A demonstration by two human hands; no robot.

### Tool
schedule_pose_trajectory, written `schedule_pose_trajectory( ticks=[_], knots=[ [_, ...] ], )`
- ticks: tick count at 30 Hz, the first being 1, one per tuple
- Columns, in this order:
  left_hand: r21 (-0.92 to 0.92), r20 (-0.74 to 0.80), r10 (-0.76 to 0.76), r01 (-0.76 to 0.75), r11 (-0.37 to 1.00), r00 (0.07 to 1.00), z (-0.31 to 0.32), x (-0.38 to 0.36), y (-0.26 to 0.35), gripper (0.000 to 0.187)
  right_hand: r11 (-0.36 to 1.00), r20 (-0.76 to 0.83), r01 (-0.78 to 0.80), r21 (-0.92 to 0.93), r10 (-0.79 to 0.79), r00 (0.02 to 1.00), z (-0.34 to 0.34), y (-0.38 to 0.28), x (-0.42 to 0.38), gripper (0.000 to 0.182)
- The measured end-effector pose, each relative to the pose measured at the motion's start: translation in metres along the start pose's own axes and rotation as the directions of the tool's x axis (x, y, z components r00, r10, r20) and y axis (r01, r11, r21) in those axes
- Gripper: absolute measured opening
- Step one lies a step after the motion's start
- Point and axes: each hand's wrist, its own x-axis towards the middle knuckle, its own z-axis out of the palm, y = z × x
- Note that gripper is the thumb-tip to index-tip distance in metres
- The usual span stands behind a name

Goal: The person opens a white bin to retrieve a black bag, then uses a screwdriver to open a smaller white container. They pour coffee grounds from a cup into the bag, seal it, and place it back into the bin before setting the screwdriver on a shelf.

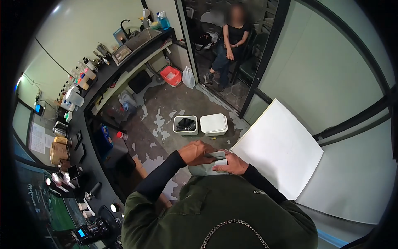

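Note:
Close to my chest, both hands grip a pale grey-green cloth [203, 169] that is folded and bunched. My left hand [197, 152] is closed on its upper edge, its fingers bent and partly hidden. From the other side, my right hand [234, 164] pinches the folds, the thumb lying across the front. Part of the cloth hangs below the hands against my green top. On the floor beyond stand a white bin [185, 131] with a black bag inside and a white lidded tub [214, 124].
To my right is a large white panel or box top [282, 149]. A dark counter [101, 166] curves along the left, carrying bottles, cups and a coffee grinder [89, 230]. A red basket [171, 76] and white bag [188, 77] stand near the doorway. Beyond it sits a person [235, 39].

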Motion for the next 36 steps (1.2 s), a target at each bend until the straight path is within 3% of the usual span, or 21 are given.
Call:
schedule_pose_trajectory(
  ticks=[2, 4, 8, 10, 12, 14, 15, 18, 24, 26, 30, 35, 36],
  knots=[
    [-0.014, 0.014, -0.046, 0.046, 0.999, 0.999, 0.004, -0.002, 0.005, 0.033, 0.995, 0.005, 0.048, -0.083, -0.048, 0.999, 0.0, 0.002, -0.002, 0.062],
    [-0.036, -0.064, -0.003, 0.0, 0.999, 0.998, 0.014, -0.002, 0.007, 0.031, 0.999, -0.007, 0.013, -0.032, -0.013, 1.0, 0.002, -0.006, -0.006, 0.064],
    [-0.02, -0.04, -0.006, 0.005, 1.0, 0.999, 0.028, -0.005, 0.009, 0.029, 1.0, 0.065, -0.004, 0.011, 0.003, 0.998, 0.005, 0.009, -0.011, 0.065],
    [-0.116, -0.017, -0.089, 0.087, 0.989, 0.996, 0.032, -0.011, 0.017, 0.028, 0.992, 0.12, -0.089, 0.085, 0.078, 0.99, 0.009, 0.013, -0.016, 0.065],
    [-0.126, -0.018, -0.111, 0.107, 0.986, 0.994, 0.042, -0.013, 0.019, 0.027, 0.995, 0.142, -0.062, 0.076, 0.051, 0.988, 0.012, 0.021, -0.016, 0.065],
    [-0.136, -0.011, -0.128, 0.125, 0.983, 0.992, 0.044, -0.019, 0.016, 0.027, 0.995, 0.148, 0.037, -0.096, -0.022, 0.989, 0.019, 0.035, -0.011, 0.067],
    [-0.158, -0.03, -0.119, 0.113, 0.981, 0.992, 0.041, -0.022, 0.015, 0.026, 0.995, 0.148, 0.034, -0.097, -0.02, 0.989, 0.02, 0.032, -0.007, 0.067],
    [-0.165, -0.074, -0.078, 0.065, 0.984, 0.994, 0.039, -0.028, 0.0, 0.026, 1.0, 0.153, -0.021, 0.012, 0.019, 0.988, 0.023, 0.024, 0.009, 0.077],
    [-0.09, -0.165, -0.02, 0.005, 0.996, 0.986, 0.003, -0.07, -0.041, 0.03, 0.997, 0.143, -0.047, -0.067, 0.056, 0.988, 0.049, 0.002, 0.074, 0.084],
    [-0.114, -0.189, -0.156, 0.136, 0.984, 0.969, -0.006, -0.095, -0.058, 0.031, 0.988, 0.166, -0.045, -0.146, 0.069, 0.984, 0.061, -0.005, 0.101, 0.08],
    [-0.135, -0.238, -0.205, 0.177, 0.975, 0.95, -0.027, -0.13, -0.094, 0.03, 0.974, 0.239, -0.063, -0.217, 0.115, 0.964, 0.079, -0.007, 0.157, 0.081],
    [-0.068, -0.27, -0.176, 0.163, 0.984, 0.947, -0.044, -0.16, -0.136, 0.028, 0.987, 0.3, 0.055, -0.148, -0.008, 0.954, 0.099, -0.018, 0.212, 0.089],
    [-0.083, -0.277, -0.146, 0.128, 0.988, 0.95, -0.053, -0.167, -0.136, 0.03, 0.985, 0.298, -0.065, -0.159, 0.111, 0.948, 0.103, -0.03, 0.214, 0.081]
  ],
)
